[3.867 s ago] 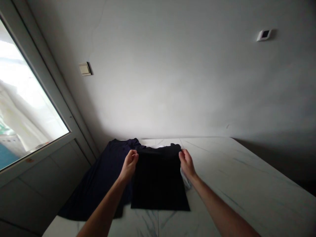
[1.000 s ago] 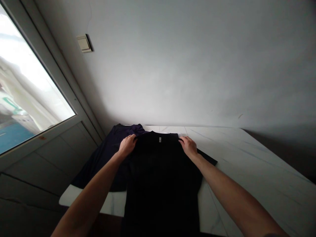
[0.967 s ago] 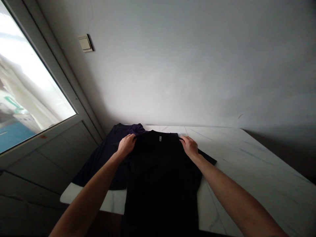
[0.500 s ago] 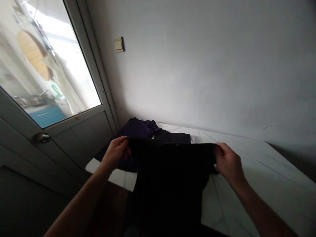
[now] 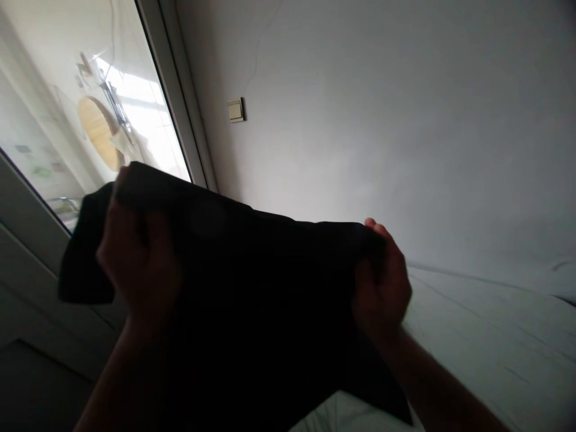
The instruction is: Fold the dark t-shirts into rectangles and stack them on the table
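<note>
A black shirt (image 5: 261,300) hangs lifted in front of me, high above the white table (image 5: 486,336). My left hand (image 5: 137,258) is closed on its upper left shoulder edge, and a short sleeve droops past it to the left. My right hand (image 5: 382,288) is clenched on the upper right shoulder edge. The cloth is stretched between both hands and falls down out of view, hiding the near part of the table and whatever lies behind it.
A glazed door (image 5: 90,120) with a grey frame stands on the left. A plain grey wall with a light switch (image 5: 236,110) fills the back. The marbled white tabletop stretches to the right.
Both hands have raised the black shirt up off the table and drawn it close to my face. The purple garment and folded dark pile are now hidden behind it.
</note>
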Demonstrator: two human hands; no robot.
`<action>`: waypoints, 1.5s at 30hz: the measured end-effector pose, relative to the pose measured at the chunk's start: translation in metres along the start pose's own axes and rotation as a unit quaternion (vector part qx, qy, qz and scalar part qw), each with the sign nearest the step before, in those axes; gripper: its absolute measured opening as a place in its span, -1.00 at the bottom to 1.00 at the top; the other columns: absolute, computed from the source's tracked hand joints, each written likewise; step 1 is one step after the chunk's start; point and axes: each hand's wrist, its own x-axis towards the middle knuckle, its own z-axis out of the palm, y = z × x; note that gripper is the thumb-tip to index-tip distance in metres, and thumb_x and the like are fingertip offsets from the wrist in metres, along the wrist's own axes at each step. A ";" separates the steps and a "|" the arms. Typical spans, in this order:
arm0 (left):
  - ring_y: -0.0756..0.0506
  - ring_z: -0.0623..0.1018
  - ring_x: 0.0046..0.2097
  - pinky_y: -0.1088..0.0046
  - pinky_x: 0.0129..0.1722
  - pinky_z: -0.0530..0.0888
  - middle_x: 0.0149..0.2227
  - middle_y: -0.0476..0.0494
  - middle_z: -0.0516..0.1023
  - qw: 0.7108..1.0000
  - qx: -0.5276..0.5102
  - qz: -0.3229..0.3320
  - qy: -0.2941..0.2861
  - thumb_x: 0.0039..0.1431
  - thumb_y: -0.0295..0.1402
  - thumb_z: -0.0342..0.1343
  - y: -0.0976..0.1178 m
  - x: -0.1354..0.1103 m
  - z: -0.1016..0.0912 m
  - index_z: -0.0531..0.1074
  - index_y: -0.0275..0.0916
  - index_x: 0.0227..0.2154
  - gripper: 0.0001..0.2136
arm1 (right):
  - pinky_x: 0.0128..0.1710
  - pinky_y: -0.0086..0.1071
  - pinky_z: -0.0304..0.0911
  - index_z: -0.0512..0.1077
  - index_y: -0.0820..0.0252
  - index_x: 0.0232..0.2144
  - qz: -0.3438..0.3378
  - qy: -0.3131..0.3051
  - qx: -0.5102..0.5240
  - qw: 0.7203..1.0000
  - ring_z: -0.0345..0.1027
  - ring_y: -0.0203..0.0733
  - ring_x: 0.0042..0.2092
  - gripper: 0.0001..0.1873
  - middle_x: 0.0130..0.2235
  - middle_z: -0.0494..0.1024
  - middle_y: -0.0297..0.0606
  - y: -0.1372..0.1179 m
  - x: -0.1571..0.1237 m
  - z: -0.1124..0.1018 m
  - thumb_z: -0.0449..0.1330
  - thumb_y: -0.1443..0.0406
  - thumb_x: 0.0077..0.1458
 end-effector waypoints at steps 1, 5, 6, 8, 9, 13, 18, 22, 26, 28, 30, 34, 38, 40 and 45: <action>-0.17 0.23 0.40 0.14 0.38 0.30 0.31 0.24 0.35 0.999 0.025 0.031 0.005 0.37 -0.18 0.07 -0.023 0.021 0.010 0.14 0.21 0.35 -0.47 | 0.35 0.09 0.12 0.16 -0.01 0.36 -0.012 -0.014 0.001 1.000 0.17 -0.01 0.36 -0.42 0.34 0.33 -0.19 0.016 0.005 0.021 0.08 0.30 0.35; -0.19 0.21 0.41 0.19 0.42 0.15 0.39 -0.13 0.27 0.993 0.096 0.026 -0.060 0.33 -0.31 0.08 -0.154 0.074 0.069 0.13 -0.18 0.39 -0.41 | 0.38 0.11 0.05 0.06 0.12 0.41 0.001 -0.093 -0.049 0.994 0.08 0.02 0.40 -0.36 0.38 0.23 -0.06 0.113 0.015 0.116 0.04 0.29 0.33; -0.19 0.24 0.40 0.20 0.39 0.19 0.38 -0.20 0.27 0.989 0.118 -0.015 -0.091 0.33 -0.33 0.05 -0.190 0.076 0.084 0.09 -0.23 0.41 -0.39 | 0.38 0.11 0.05 0.04 0.18 0.42 0.017 -0.124 -0.067 0.990 0.07 0.04 0.40 -0.34 0.38 0.23 -0.01 0.142 0.013 0.139 0.03 0.29 0.32; -0.21 0.30 0.37 0.23 0.34 0.26 0.36 -0.34 0.29 0.960 0.180 -0.131 -0.170 0.34 -0.34 0.01 -0.258 0.061 0.110 -0.05 -0.34 0.44 -0.33 | 0.38 0.07 0.05 -0.01 0.27 0.43 0.070 -0.203 -0.106 0.971 0.05 0.06 0.41 -0.26 0.40 0.18 0.08 0.198 0.000 0.179 0.05 0.32 0.26; -0.21 0.30 0.37 0.23 0.32 0.29 0.36 -0.40 0.28 0.936 0.208 -0.185 -0.215 0.34 -0.36 -0.01 -0.287 0.045 0.120 -0.15 -0.38 0.45 -0.30 | 0.37 0.05 0.07 -0.04 0.29 0.44 0.102 -0.248 -0.125 0.955 0.01 0.08 0.42 -0.21 0.42 0.12 0.09 0.222 -0.010 0.195 0.07 0.34 0.22; -0.24 0.12 0.44 0.14 0.35 0.20 0.43 -0.43 0.10 0.824 0.302 -0.212 -0.429 0.33 -0.35 -0.01 -0.358 -0.042 0.126 -0.10 -0.38 0.45 -0.31 | 0.34 -0.01 0.13 -0.02 0.22 0.45 0.154 -0.422 -0.184 0.874 0.02 0.07 0.42 -0.18 0.45 0.06 0.03 0.279 -0.060 0.219 0.09 0.37 0.18; -0.31 -0.09 0.48 -0.16 0.37 0.01 0.48 -0.25 -0.02 0.754 0.378 -0.131 -0.522 0.43 -0.15 -0.13 -0.354 -0.114 0.105 0.08 -0.12 0.42 -0.45 | 0.40 0.03 -0.09 0.29 0.18 0.33 0.074 -0.542 -0.251 0.798 -0.02 0.09 0.43 -0.41 0.39 0.22 -0.02 0.281 -0.100 0.210 0.08 0.13 0.32; -0.32 -0.10 0.49 -0.15 0.39 -0.05 0.48 -0.23 -0.05 0.743 0.377 -0.096 -0.545 0.43 -0.06 -0.15 -0.336 -0.128 0.100 0.07 -0.09 0.43 -0.42 | 0.40 0.13 -0.22 0.18 0.10 0.39 0.101 -0.582 -0.306 0.746 -0.18 0.14 0.47 -0.33 0.45 0.07 -0.06 0.281 -0.106 0.213 -0.01 -0.02 0.35; -0.33 -0.08 0.48 -0.13 0.40 -0.07 0.48 -0.26 -0.04 0.728 0.394 -0.078 -0.555 0.42 -0.05 -0.14 -0.330 -0.130 0.101 0.08 -0.12 0.43 -0.41 | 0.40 0.14 -0.23 0.11 0.13 0.42 0.147 -0.614 -0.321 0.706 -0.20 0.16 0.47 -0.31 0.47 -0.01 -0.04 0.276 -0.101 0.218 -0.05 -0.03 0.38; -0.34 -0.07 0.48 -0.18 0.38 -0.05 0.48 -0.28 -0.04 0.719 0.405 -0.087 -0.558 0.43 -0.09 -0.14 -0.322 -0.130 0.102 0.08 -0.14 0.43 -0.42 | 0.39 0.11 -0.19 0.13 0.15 0.41 0.129 -0.611 -0.315 0.714 -0.16 0.14 0.46 -0.33 0.46 0.02 -0.03 0.265 -0.097 0.210 -0.02 0.02 0.38; -0.35 -0.07 0.48 -0.25 0.36 -0.03 0.48 -0.27 -0.05 0.713 0.392 -0.089 -0.575 0.43 -0.12 -0.15 -0.304 -0.137 0.099 0.09 -0.14 0.42 -0.44 | 0.39 0.05 -0.12 0.18 0.14 0.39 0.086 -0.579 -0.311 0.749 -0.08 0.09 0.45 -0.38 0.44 0.10 -0.03 0.251 -0.094 0.191 0.02 0.09 0.37; -0.36 -0.05 0.47 -0.28 0.36 -0.02 0.48 -0.18 -0.07 0.721 0.300 -0.013 -0.625 0.38 -0.09 -0.05 -0.254 -0.186 0.077 0.09 -0.03 0.41 -0.42 | 0.36 -0.07 0.03 0.31 0.14 0.31 0.043 -0.467 -0.338 0.816 0.13 0.02 0.37 -0.47 0.36 0.29 -0.06 0.235 -0.098 0.108 0.03 0.17 0.35; -0.44 0.13 0.42 -0.27 0.30 0.20 0.44 -0.23 0.03 0.728 0.236 0.059 -0.641 0.29 -0.01 0.09 -0.219 -0.258 0.042 -0.05 0.10 0.42 -0.29 | 0.24 -0.09 0.22 0.40 0.22 0.20 0.093 -0.378 -0.438 0.810 0.31 0.06 0.24 -0.53 0.23 0.43 0.03 0.245 -0.105 -0.009 0.06 0.21 0.31; -0.44 0.31 0.34 -0.17 0.21 0.40 0.38 -0.23 0.21 0.724 0.209 0.101 -0.649 0.26 0.07 0.11 -0.209 -0.286 0.032 0.02 0.20 0.39 -0.30 | 0.15 -0.08 0.29 0.41 0.26 0.16 0.136 -0.344 -0.494 0.787 0.38 0.10 0.17 -0.55 0.13 0.51 0.07 0.252 -0.107 -0.059 0.09 0.24 0.28; -0.31 0.45 0.27 0.11 0.14 0.53 0.32 -0.11 0.38 0.762 0.110 0.144 -0.622 0.28 0.01 0.12 -0.166 -0.295 0.063 0.27 0.24 0.31 -0.46 | -0.07 -0.21 0.36 0.45 0.22 0.06 0.248 -0.315 -0.525 0.751 0.54 0.00 -0.08 -0.63 -0.13 0.64 -0.03 0.252 -0.112 -0.122 0.14 0.21 0.25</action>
